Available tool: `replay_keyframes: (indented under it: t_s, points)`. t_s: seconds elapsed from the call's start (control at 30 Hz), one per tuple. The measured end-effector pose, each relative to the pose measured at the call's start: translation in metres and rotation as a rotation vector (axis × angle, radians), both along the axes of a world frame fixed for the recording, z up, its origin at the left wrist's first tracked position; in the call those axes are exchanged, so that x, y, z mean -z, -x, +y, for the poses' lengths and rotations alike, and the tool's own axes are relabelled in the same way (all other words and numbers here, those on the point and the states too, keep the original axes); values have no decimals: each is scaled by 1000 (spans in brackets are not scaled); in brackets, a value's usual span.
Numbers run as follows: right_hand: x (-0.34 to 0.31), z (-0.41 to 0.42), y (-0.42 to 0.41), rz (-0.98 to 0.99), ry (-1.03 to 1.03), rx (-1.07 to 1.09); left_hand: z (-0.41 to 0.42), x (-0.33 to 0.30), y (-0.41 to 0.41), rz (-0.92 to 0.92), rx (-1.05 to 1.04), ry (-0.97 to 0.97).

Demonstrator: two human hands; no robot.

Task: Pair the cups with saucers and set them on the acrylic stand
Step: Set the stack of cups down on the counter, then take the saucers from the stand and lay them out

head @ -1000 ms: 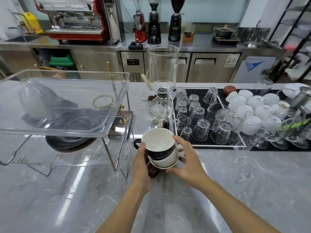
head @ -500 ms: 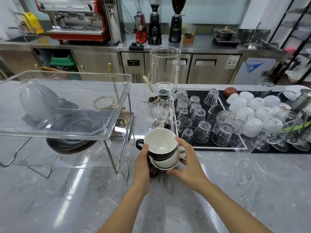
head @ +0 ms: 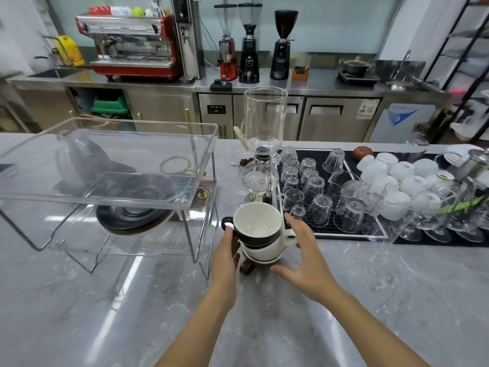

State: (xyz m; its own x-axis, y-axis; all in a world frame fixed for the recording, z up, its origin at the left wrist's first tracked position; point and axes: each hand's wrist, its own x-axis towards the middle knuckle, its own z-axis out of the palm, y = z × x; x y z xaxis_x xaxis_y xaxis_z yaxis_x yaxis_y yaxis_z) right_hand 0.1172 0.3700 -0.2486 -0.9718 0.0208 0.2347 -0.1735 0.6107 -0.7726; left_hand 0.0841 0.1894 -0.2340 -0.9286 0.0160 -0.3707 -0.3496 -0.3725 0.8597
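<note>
Two cups sit stacked in front of the person, a black cup (head: 256, 225) with a white inside nested on a white cup (head: 267, 247), and the pair rests on a white saucer (head: 262, 258) near the middle of the marble worktop (head: 397, 300). Something dark brown pokes out under the saucer's near edge; I cannot tell what it is. The left hand (head: 227, 250) is pressed against the left flank of the stack, its thumb up near the black cup's handle, its fingers out of sight behind the crockery, so I cannot say how firmly it grips. The right hand (head: 304, 256) is spread open, fingers straight, curving round the right side of the stack close by the white cup's handle without clearly closing on anything.

What matters for the next move, to my eye, is that the acrylic stand (head: 111, 165) lies to the left of the stack and a little farther back, its near right leg just beside the left hand. That makes the left hand the nearer one to it. The cups' two handles point opposite ways, black to the left, white to the right. A pile of black saucers (head: 132, 219) already waits on the stand's lower level, and a pale cup lies tilted on the upper tray. I would guess the black cup needs lifting off first.
</note>
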Motion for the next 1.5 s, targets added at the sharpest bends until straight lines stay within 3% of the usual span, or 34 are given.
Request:
replay_keyframes:
  t_s: [0.1, 0.27, 0.5, 0.67, 0.8, 1.03, 1.23, 1.5]
  points:
    - [-7, -1, -16, 37, -31, 48, -8, 5, -16, -7, -52, 138]
    - [-13, -15, -45, 59, -136, 117, -21, 7, -59, 190, -20, 327]
    - [-20, -51, -84, 175, -240, 90, -59, 10, -112, 683, -66, 876]
    - [-19, -88, -100, 276, -244, 87, -94, 1, -124, 925, -195, 1051]
    - [-16, -113, -104, 300, -326, 52, -122, -5, -128, 931, -119, 1187]
    - [-15, -156, -106, 176, -412, -73, -175, -4, -136, 768, -19, 1316]
    - [-21, -194, -96, 133, -362, -191, -213, -5, -128, 687, -52, 1242]
    - [-50, -244, -57, 187, -292, -194, -240, -22, -96, 691, -80, 1160]
